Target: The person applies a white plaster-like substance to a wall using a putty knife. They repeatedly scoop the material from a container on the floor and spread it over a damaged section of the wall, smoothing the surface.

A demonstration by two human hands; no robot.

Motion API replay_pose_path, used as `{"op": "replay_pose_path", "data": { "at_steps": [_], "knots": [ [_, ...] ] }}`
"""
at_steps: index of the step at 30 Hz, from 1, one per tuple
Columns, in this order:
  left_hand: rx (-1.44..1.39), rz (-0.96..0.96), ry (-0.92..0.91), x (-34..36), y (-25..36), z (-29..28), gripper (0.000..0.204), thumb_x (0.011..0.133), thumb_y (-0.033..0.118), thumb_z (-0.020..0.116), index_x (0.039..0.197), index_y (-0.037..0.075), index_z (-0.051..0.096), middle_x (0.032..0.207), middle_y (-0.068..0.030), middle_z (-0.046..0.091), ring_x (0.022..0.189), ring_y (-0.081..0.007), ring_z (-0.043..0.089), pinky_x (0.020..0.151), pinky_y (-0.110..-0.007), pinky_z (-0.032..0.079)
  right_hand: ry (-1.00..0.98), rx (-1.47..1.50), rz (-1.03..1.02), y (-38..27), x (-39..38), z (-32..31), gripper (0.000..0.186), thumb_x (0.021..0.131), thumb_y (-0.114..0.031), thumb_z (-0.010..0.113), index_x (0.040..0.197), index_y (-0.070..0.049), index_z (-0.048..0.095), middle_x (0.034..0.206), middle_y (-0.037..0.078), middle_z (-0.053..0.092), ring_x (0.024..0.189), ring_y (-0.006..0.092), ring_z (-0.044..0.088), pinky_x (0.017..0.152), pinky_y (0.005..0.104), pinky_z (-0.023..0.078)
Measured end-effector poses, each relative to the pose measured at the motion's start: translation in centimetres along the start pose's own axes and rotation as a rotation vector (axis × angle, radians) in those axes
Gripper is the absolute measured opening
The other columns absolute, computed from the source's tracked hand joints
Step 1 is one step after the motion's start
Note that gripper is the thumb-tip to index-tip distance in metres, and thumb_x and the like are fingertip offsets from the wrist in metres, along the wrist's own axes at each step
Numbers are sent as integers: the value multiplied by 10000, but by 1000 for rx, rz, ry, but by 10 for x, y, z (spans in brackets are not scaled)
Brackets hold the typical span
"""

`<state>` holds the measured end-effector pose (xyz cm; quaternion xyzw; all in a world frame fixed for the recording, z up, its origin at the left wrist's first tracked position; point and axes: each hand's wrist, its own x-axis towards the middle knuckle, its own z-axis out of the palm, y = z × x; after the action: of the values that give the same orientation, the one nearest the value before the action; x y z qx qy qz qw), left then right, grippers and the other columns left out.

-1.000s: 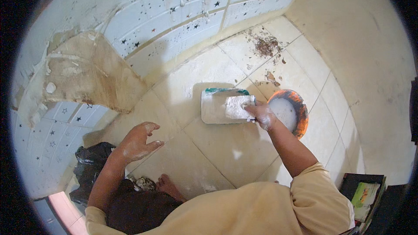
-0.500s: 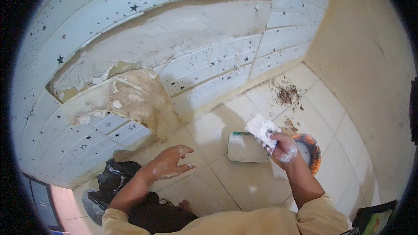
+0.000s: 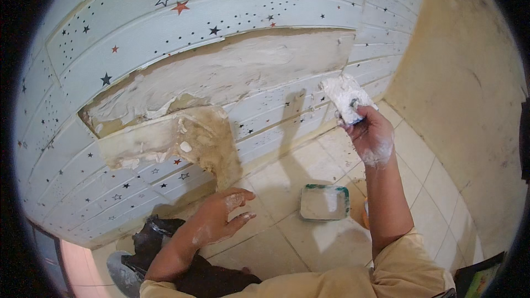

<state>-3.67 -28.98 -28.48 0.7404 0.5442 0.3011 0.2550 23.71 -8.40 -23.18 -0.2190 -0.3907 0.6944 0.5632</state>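
Note:
My right hand is closed on a putty knife, raised to the right in front of the wall. Thick white putty coats its blade, and the handle is mostly hidden in my fingers. White smears cover my wrist. Held low at the left, my left hand is empty, its thumb and fingers apart and dusted with white. Beyond both hands a long patch of whitish filler fills a gap in the star-patterned wall panels. A stained brown sheet hangs loose below the patch's left end.
A rectangular tray with green edges lies on the tiled floor. Behind my right forearm, an orange container barely shows. Crumpled black plastic lies near my left elbow. A yellowish wall closes off the right side.
My right hand has lifted the putty knife up and away from the tray toward the wall. My left hand has shifted slightly in view. The view has tilted up, showing more wall.

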Motion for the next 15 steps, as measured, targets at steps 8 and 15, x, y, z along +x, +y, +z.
{"op": "replay_pose_path", "data": {
  "at_steps": [8,15],
  "knots": [
    [-924,-15,632,60,60,-78,388,838,102,606,1171,-43,469,1110,-149,550,940,-272,572,837,-400,487,-97,222,170,14,-6,-5,353,861,-49,458,1179,104,437,1084,206,584,870,301,638,705,401,591],
    [-1257,-32,726,92,54,-138,504,849,175,587,1221,-66,346,1114,-217,437,1053,-327,496,927,-480,450,-50,205,155,25,0,12,385,853,-52,471,1203,101,428,1112,214,576,876,328,638,699,396,586]
  ]
}}
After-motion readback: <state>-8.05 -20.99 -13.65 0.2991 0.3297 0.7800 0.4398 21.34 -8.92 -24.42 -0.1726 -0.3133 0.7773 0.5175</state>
